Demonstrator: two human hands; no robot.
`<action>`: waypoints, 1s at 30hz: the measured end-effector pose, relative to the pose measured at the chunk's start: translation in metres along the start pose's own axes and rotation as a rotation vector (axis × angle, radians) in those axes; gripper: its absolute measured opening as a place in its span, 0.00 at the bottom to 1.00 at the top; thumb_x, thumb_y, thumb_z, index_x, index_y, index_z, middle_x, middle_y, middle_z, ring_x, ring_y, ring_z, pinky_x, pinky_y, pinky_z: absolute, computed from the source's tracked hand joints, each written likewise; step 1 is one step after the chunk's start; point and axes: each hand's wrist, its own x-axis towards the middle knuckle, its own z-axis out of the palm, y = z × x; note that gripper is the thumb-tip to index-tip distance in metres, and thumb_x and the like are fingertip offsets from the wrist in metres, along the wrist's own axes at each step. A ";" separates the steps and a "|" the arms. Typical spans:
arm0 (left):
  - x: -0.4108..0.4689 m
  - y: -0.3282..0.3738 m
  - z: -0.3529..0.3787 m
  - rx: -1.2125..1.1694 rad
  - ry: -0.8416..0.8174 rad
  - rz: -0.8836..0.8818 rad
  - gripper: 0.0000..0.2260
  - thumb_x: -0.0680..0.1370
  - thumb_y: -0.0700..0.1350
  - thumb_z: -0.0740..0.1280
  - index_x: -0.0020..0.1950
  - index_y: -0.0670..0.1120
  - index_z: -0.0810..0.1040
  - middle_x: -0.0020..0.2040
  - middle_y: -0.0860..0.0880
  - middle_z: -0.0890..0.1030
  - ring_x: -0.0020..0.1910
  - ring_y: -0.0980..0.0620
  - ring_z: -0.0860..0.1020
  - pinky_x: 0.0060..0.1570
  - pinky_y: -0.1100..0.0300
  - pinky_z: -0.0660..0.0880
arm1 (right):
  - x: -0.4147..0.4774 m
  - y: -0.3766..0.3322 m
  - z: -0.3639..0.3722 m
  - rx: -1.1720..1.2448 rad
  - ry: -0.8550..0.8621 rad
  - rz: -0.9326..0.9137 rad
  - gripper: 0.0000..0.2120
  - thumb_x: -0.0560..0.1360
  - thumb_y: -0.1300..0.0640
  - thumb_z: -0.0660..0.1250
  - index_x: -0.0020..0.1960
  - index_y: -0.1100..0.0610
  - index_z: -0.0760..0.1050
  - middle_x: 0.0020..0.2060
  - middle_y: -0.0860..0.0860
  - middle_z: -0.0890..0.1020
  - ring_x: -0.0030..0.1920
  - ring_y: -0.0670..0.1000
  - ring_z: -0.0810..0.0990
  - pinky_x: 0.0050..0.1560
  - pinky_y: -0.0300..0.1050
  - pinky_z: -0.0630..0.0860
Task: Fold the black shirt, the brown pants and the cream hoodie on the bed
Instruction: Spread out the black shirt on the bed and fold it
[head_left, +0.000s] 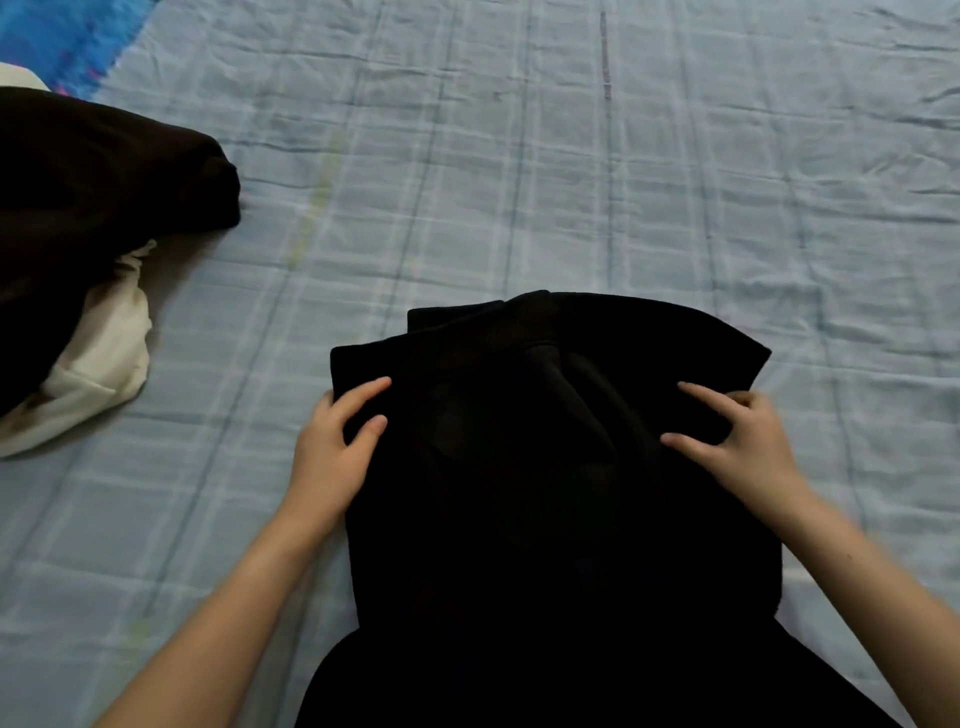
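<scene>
We see the black shirt (545, 467) so dark that its folds, seams and neckline are hard to make out; its near end runs off the bottom edge of the view, so we cannot tell how far it reaches toward us. At about nine to ten o'clock, well apart from the shirt, the brown pants (98, 197) lie in a dim heap cut off by the left edge, and the cream hoodie (98, 358) sits partly hidden beneath them, only a crumpled portion showing. A bright blue patterned cloth (67, 41) is clipped by the top-left corner. The shirt lies on the pale blue checked bed sheet (571, 156), centred at about six o'clock, with its far edge doubled over in layers toward twelve. Our left hand (332, 452) is at the shirt's nine-o'clock edge, its grip closed on the cloth there with the thumb on top and other fingers tucked behind the fabric. Our right hand (748, 436) rests at the three-o'clock side, fingers spread, thumb and forefinger pinching a small ridge of the shirt. The garment spans between the two grips.
</scene>
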 end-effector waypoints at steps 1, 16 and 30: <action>0.005 0.003 -0.004 -0.011 0.014 -0.011 0.19 0.76 0.33 0.69 0.64 0.48 0.79 0.58 0.49 0.77 0.59 0.50 0.77 0.57 0.79 0.64 | 0.003 -0.003 -0.004 0.007 0.027 -0.037 0.27 0.67 0.56 0.80 0.65 0.51 0.79 0.55 0.57 0.72 0.59 0.59 0.74 0.58 0.35 0.63; 0.286 0.141 -0.067 0.276 0.075 0.158 0.23 0.80 0.41 0.62 0.75 0.50 0.66 0.73 0.37 0.65 0.70 0.38 0.67 0.72 0.55 0.61 | 0.171 -0.106 -0.123 0.019 0.470 -0.281 0.20 0.73 0.54 0.74 0.63 0.59 0.79 0.58 0.63 0.70 0.60 0.60 0.73 0.61 0.30 0.61; 0.129 0.044 0.109 0.857 -0.312 0.460 0.28 0.81 0.60 0.44 0.79 0.51 0.50 0.80 0.48 0.52 0.79 0.49 0.49 0.76 0.49 0.45 | 0.063 -0.056 0.071 -0.471 -0.090 -0.318 0.29 0.81 0.37 0.39 0.80 0.42 0.44 0.80 0.46 0.49 0.79 0.49 0.42 0.78 0.55 0.43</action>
